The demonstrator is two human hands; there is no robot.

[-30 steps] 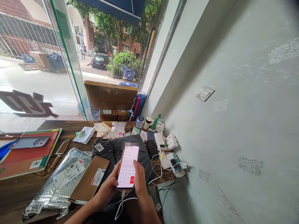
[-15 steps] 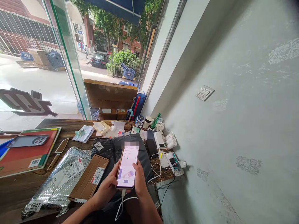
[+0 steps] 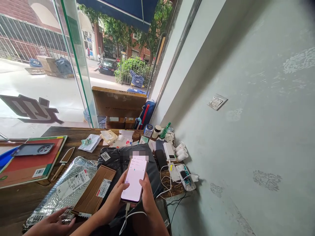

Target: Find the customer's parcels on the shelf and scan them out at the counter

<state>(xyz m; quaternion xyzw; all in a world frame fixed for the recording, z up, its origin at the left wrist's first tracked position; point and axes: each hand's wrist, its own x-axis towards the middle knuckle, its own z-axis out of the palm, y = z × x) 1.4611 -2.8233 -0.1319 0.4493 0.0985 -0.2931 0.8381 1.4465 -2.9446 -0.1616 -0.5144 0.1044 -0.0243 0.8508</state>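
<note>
My left hand (image 3: pixel 113 198) and my right hand (image 3: pixel 147 194) both hold a phone (image 3: pixel 134 179) upright over a black plastic parcel (image 3: pixel 118 157) on the wooden table (image 3: pixel 71 134). The screen is lit pale pink and nearly blank. My left thumb rests at the screen's left edge and my right thumb at its right edge. A white charging cable (image 3: pixel 128 216) hangs from the phone's bottom end. Another person's hand (image 3: pixel 52 224) lies on the silver padded parcel (image 3: pixel 64 186) at the bottom left.
A flat cardboard parcel (image 3: pixel 94 190) lies beside the silver one. Further left are a knife (image 3: pixel 62 159) and a second phone (image 3: pixel 33 149) on a red box (image 3: pixel 24 167). A power strip (image 3: pixel 186 177), chargers and small bottles crowd the table's right end by the wall.
The phone screen changed from a keypad to a picture page to a nearly blank page. Another person's hand has come in at the bottom left onto the silver parcel.
</note>
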